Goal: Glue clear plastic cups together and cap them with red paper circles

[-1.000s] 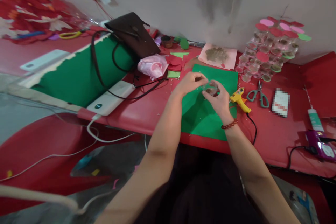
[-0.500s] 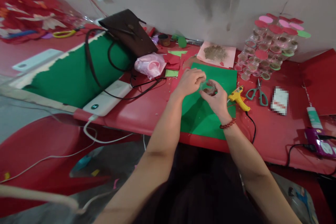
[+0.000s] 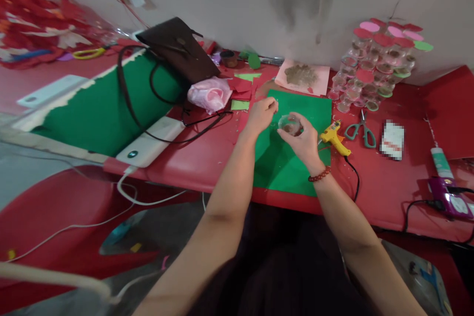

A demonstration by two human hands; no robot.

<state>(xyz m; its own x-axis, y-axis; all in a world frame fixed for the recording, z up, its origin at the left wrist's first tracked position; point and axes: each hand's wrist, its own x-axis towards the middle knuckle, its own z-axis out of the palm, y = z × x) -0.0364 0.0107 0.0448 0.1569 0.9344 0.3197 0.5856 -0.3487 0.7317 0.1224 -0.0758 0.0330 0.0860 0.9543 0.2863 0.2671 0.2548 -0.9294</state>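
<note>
My right hand (image 3: 303,140) grips a small clear plastic cup (image 3: 289,124) with something brown inside, held over a green paper sheet (image 3: 292,158). A red bead bracelet (image 3: 320,175) circles that wrist. My left hand (image 3: 261,114) hovers just left of the cup, fingers pinched together; what they pinch, if anything, is too small to see. Both hands are above the red table (image 3: 207,150).
A yellow glue gun (image 3: 334,137), scissors (image 3: 359,130) and a stack of clear cups with coloured lids (image 3: 374,66) lie to the right. A pink sheet with brown material (image 3: 302,75) is behind. A dark bag (image 3: 177,49), pink cloth (image 3: 209,94), power bank (image 3: 150,145) sit left.
My left hand has drawn a little away to the left of the cup. The right hand keeps the cup, now more exposed.
</note>
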